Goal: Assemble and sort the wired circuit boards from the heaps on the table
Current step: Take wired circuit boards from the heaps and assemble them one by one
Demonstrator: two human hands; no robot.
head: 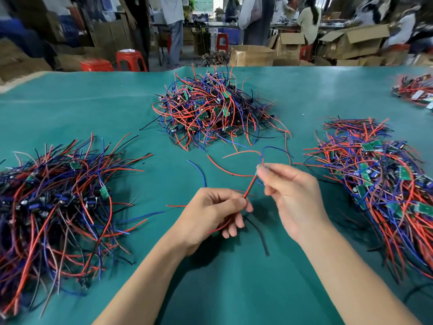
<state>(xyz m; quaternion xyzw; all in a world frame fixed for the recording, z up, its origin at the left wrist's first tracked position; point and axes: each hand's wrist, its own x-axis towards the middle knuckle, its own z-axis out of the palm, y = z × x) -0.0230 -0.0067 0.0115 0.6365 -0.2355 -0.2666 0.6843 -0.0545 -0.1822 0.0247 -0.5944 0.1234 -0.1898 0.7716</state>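
Wired circuit boards [212, 106] lying in three main heaps on the table [93, 106]: far centre, left heap [56, 202] near the table edge, right heap [379, 184]; a fourth, smaller cluster [414, 89] showing at the far right corner. One unit being worked in mid-air between the heaps, above the table centre

Left hand [210, 212] pinching a red wire [249, 187] between thumb and forefinger, remaining fingers curling loosely beneath, with further red and black leads trailing down from the grip. Right hand [290, 195] pinching the upper end of the same wire at its fingertips, with a blue lead [276, 150] arching away above. Board of this unit not showing; probably hiding behind the fingers, but cannot tell

Handling judgement: very light, no lifting effort needed. Leads thin, limp and springy, bending freely and snagging on neighbours, so pulling one unit from a heap is likely dragging several along. Insulation looking smooth, so likely slipping under a loose pinch. Boards small, rigid and green, with solder joints likely being the weak point

Recommended hold: taking the board by its edges, or pinching a lead close to the board rather than at the far tip; avoiding sharp tugging on a single lead; teasing tangled leads apart with both hands before setting the unit on the sorted heap
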